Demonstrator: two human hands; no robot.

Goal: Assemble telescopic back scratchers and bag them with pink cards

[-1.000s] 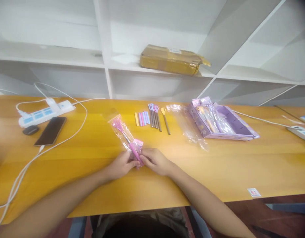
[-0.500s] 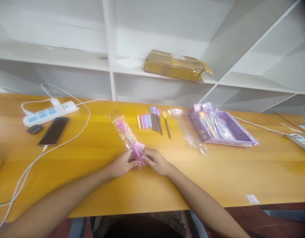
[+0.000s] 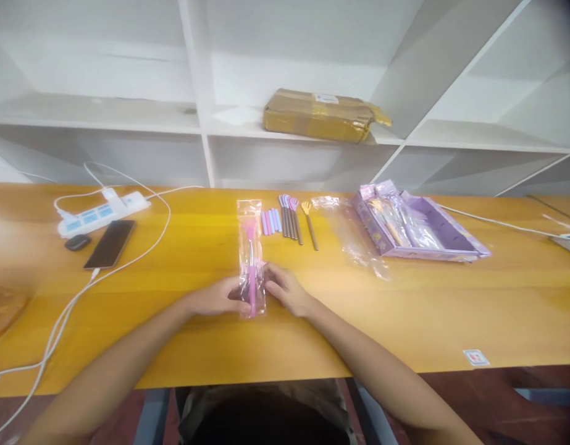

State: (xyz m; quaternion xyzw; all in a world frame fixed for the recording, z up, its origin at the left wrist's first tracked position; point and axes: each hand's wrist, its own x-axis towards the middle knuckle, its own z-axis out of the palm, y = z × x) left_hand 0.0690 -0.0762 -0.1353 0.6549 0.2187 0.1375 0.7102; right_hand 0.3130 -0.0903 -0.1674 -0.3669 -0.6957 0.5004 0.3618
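Observation:
A clear plastic bag [image 3: 244, 213] holds a pink back scratcher [image 3: 252, 272] with its claw end pointing away from me. My left hand [image 3: 220, 296] grips the bag's left side near the handle, thumb over the lower end. On the right edge, my right hand [image 3: 285, 288] has its fingers closed at the bag beside a small pink card. Just beyond lie several short coloured tubes [image 3: 271, 221], several scratchers with dark handles and blue or pink claws [image 3: 291, 224], and one with a yellow claw [image 3: 311, 228].
On the right, a purple box [image 3: 433, 252] holds bagged items, beside loose clear plastic [image 3: 354, 238]. A phone [image 3: 110, 245], black case [image 3: 78, 242], power strip [image 3: 99, 215] and white cables lie left. A taped carton [image 3: 317, 117] sits on the shelf.
The bagged scratcher has turned from a slant to nearly straight ahead and now hides the yellow tube. My left hand has moved slightly left. The camera view has shifted a little.

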